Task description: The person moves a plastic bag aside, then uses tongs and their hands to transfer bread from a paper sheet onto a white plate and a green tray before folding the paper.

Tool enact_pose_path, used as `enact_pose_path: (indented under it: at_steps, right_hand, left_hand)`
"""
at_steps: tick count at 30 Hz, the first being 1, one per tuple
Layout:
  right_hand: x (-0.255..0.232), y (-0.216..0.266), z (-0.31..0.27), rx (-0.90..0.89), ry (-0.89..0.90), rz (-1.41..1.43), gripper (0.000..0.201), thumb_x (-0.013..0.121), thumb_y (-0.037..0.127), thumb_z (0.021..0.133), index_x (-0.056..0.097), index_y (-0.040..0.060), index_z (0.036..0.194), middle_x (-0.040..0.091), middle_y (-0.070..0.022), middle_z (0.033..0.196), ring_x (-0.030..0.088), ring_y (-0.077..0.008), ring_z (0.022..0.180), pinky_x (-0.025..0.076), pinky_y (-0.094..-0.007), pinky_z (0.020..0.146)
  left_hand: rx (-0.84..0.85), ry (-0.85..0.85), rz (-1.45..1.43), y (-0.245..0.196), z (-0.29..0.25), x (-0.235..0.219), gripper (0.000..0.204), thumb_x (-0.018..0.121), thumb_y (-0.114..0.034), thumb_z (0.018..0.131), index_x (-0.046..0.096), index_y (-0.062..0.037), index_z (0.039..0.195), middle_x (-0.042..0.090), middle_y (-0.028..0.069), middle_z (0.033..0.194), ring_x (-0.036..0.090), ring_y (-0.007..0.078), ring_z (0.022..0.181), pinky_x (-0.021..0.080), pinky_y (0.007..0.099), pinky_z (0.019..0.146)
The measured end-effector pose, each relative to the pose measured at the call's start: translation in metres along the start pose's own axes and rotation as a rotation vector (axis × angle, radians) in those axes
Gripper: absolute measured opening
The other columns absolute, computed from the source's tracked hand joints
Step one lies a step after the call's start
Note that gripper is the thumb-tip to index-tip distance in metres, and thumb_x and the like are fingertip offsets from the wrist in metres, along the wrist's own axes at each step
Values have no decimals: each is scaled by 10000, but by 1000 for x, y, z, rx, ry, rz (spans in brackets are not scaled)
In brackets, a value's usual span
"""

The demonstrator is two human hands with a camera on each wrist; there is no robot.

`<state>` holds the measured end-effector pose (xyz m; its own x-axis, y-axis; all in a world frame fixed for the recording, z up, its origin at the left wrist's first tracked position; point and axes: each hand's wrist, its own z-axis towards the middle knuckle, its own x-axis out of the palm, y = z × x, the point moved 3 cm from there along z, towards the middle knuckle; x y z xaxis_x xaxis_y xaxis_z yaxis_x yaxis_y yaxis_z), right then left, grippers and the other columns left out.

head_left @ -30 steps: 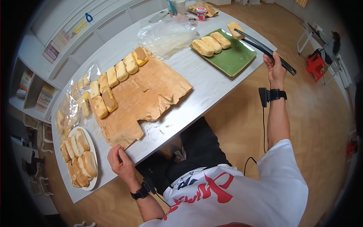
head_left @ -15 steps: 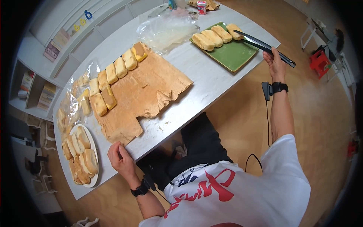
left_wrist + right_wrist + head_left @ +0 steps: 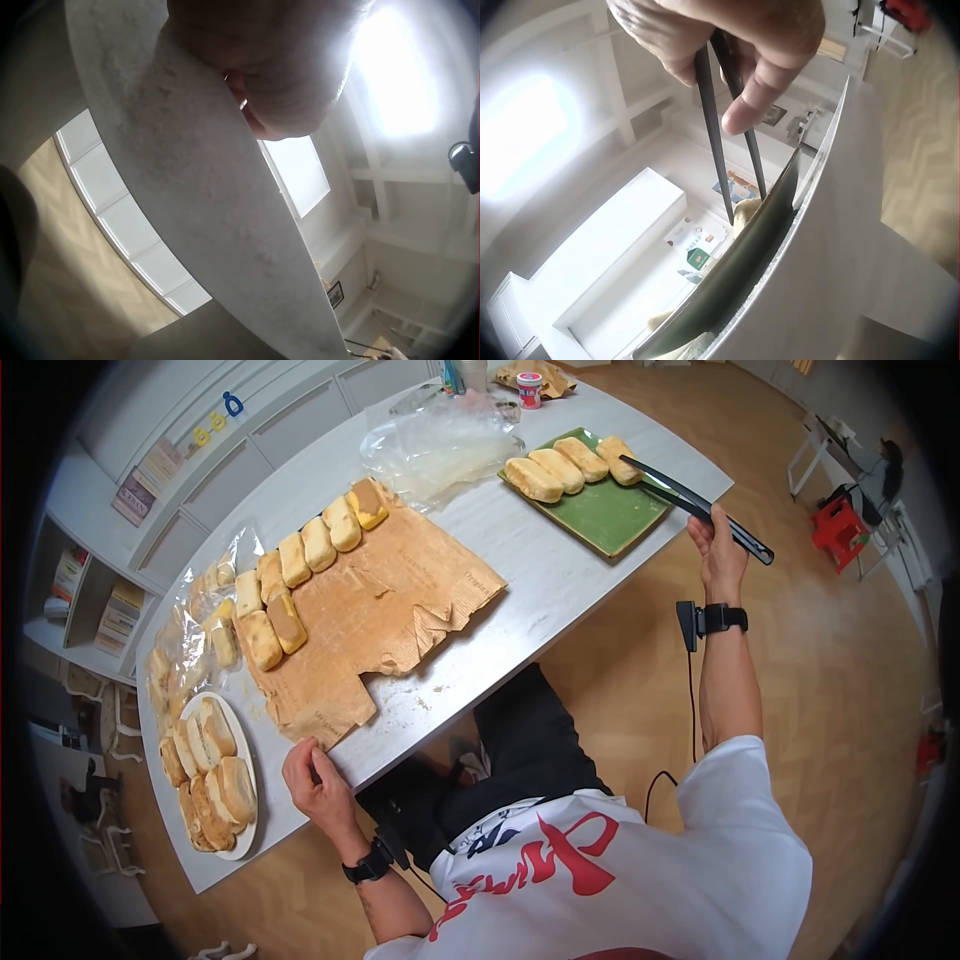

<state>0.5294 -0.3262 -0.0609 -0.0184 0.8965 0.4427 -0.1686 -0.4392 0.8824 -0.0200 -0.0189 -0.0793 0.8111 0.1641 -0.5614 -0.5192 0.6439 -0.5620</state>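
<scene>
In the head view, my right hand (image 3: 722,560) holds black tongs (image 3: 705,510), their tips at the rightmost bread roll (image 3: 618,461) on the green square plate (image 3: 612,525). Several rolls lie in a row along that plate's far edge. The right wrist view shows my right hand (image 3: 735,37) with fingers around the tongs (image 3: 718,142), whose arms straddle a roll (image 3: 745,213). My left hand (image 3: 318,785) rests at the table's near edge, by a corner of the brown paper (image 3: 390,600), fingers loosely curled and holding nothing. Rolls line the paper's far and left sides.
A white oval plate (image 3: 252,800) of filled rolls stands at the table's left end, beside rolls in a clear bag (image 3: 183,635). Another crumpled clear bag (image 3: 440,445) lies behind the paper. A small red-and-white tub (image 3: 529,390) stands at the far edge.
The tongs have lowered the fourth roll onto the green plate, at the right end of the row. The tong arms now look slightly wider apart. My left hand has stayed in place.
</scene>
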Motion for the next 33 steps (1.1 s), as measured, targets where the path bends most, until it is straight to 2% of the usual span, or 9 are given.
enact_pose_path:
  at_steps: [6, 10, 15, 18, 21, 24, 29, 32, 33]
  right_hand:
    - [-4, -1, -6, 22, -10, 13, 266, 701, 150, 893, 593, -54, 1026, 661, -134, 918, 692, -209, 747, 608, -287, 669]
    - [2, 1, 3, -18, 46, -6, 288, 703, 167, 896, 589, -54, 1040, 663, -135, 931, 692, -207, 752, 606, -282, 668]
    - [1, 12, -7, -20, 12, -56, 304, 707, 177, 896, 588, -52, 1057, 658, -127, 935, 690, -200, 764, 604, -278, 667]
    - [-3, 15, -14, -25, -20, -103, 306, 707, 201, 901, 598, -33, 1065, 662, -138, 982, 695, -211, 839, 611, -303, 742]
    - [-1, 7, -4, -72, 96, -108, 298, 694, 177, 910, 596, -35, 1096, 663, -137, 999, 694, -212, 867, 608, -290, 760]
    - [17, 23, -9, -148, 199, -155, 307, 698, 146, 903, 590, -44, 1118, 657, -120, 971, 687, -183, 826, 604, -262, 751]
    - [9, 23, -9, -146, 152, -112, 300, 686, 151, 912, 587, -35, 1126, 643, -135, 1019, 681, -203, 906, 600, -268, 784]
    - [4, 12, -18, -155, 52, -60, 284, 668, 145, 923, 580, -39, 1121, 641, -138, 1019, 681, -210, 902, 603, -279, 786]
    - [-4, 4, -17, -149, 15, -39, 280, 669, 141, 923, 573, -33, 1119, 647, -145, 1041, 686, -235, 916, 605, -320, 815]
  left_hand:
    - [-2, 4, -11, 0, 0, 0, 131, 581, 18, 892, 658, 18, 998, 656, 137, 1004, 607, 279, 958, 482, 349, 855]
    - [0, 11, -7, -2, 0, 0, 135, 581, 20, 891, 658, 17, 1002, 655, 139, 1006, 607, 279, 956, 482, 351, 853]
    - [-23, 2, -4, 1, -2, -2, 133, 569, -25, 927, 658, 15, 1018, 654, 118, 1015, 603, 241, 983, 464, 329, 894]
    - [-25, 6, -9, 1, -1, -1, 133, 569, -22, 927, 658, 15, 1018, 654, 118, 1015, 605, 236, 979, 467, 325, 888]
    - [-19, 21, -4, 3, -1, -1, 132, 568, -22, 927, 657, 16, 1018, 652, 119, 1017, 607, 233, 972, 470, 320, 879]
    - [-24, 8, -23, 2, -1, 0, 134, 573, 2, 908, 656, 16, 1011, 652, 134, 1007, 608, 263, 956, 479, 341, 857]
    - [-36, -15, -25, 1, -1, 0, 134, 579, 10, 898, 655, 16, 1008, 654, 140, 1002, 609, 277, 949, 484, 350, 844]
    - [-23, -9, -22, 1, -1, -1, 133, 581, 11, 898, 656, 16, 1007, 655, 140, 1003, 611, 276, 949, 485, 349, 844]
    - [-27, -7, -30, 1, -1, -1, 133, 582, 12, 898, 657, 16, 1008, 655, 140, 1003, 612, 275, 948, 485, 348, 845]
